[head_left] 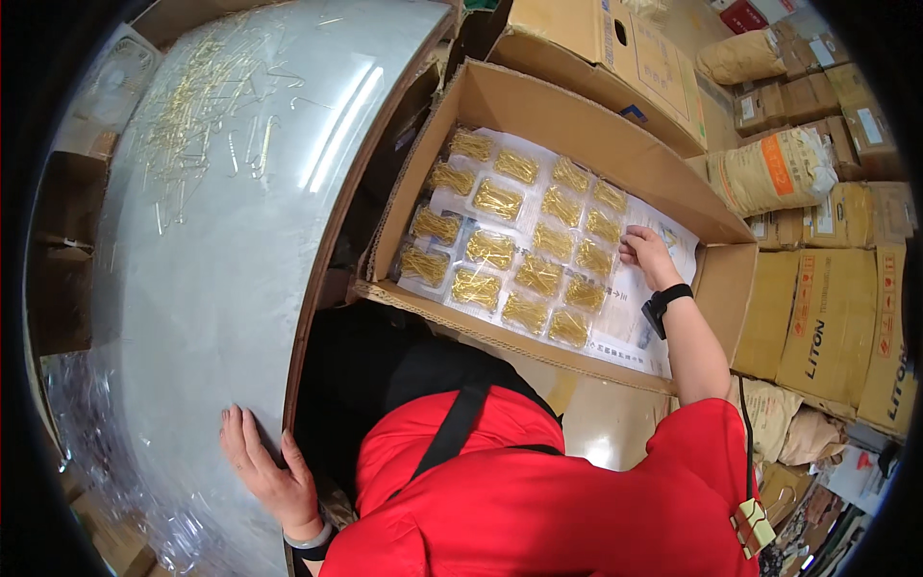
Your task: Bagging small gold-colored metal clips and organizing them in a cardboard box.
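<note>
My left hand [272, 478] lies flat on the grey tabletop [240, 317], near its right edge, fingers spread and nothing held. My right hand [651, 256] reaches into an open cardboard box [586, 113]. Its fingers are bent and slightly apart, with the tips beside the right-hand column of packs; I see nothing gripped in them. Several clear plastic packs of gold wire pieces [540, 275] lie in rows on printed paper [630, 317] inside the box. Loose gold wire hooks [207, 106] are scattered over the far part of the tabletop.
Clear plastic packaging [96, 442] is heaped at the table's left side. A closed carton [601, 48] stands beyond the open box. Stacked cartons [827, 308] and a white sack with an orange band [774, 173] are at the right.
</note>
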Demonstrator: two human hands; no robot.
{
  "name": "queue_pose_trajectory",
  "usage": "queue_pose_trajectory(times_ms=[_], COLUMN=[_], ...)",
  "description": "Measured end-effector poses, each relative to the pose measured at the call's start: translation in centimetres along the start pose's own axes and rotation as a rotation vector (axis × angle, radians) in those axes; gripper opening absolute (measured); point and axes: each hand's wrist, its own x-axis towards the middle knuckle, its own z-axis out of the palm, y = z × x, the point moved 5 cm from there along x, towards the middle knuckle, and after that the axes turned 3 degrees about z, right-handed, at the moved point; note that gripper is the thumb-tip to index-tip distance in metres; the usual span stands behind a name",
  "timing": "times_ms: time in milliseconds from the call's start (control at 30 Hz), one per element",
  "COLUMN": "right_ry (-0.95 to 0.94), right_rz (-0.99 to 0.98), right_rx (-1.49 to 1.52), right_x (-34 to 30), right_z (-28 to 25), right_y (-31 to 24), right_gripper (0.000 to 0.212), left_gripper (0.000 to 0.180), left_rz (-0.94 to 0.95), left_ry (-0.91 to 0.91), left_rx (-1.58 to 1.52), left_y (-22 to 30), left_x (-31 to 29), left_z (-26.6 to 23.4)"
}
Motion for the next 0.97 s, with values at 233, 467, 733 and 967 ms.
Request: queue_pose_trajectory(times_ms=[233,467,733,967], right_ry=[0.092,0.281,0.483,0.069], right_rz=[0.003,-0.536,-0.116,0.161], right_rx=[-0.032,-0.659,-0.278,0.194], right_x=[1.2,0.7,7.5,4.3], right_z=[-0.2,2.8,-1.8,-0.2], right_y=[0.1,-4.0,2.1,1.8], right_gripper=[0.039,0.039,0.038,0.033], left_gripper=[0.046,0.046,0.045,0.045], left_rz=[0.003,0.007,0.029,0.019], left_ry=[0.024,0.034,0.060,0.060], left_rx=[-0.004,0.012,-0.030,-0.033], left_y=[0.0,-0.3,-0.3,-0.4], left_x=[-0.4,-0.7,-0.6,-0.7], left_z=[-0.1,0.0,-0.1,-0.1])
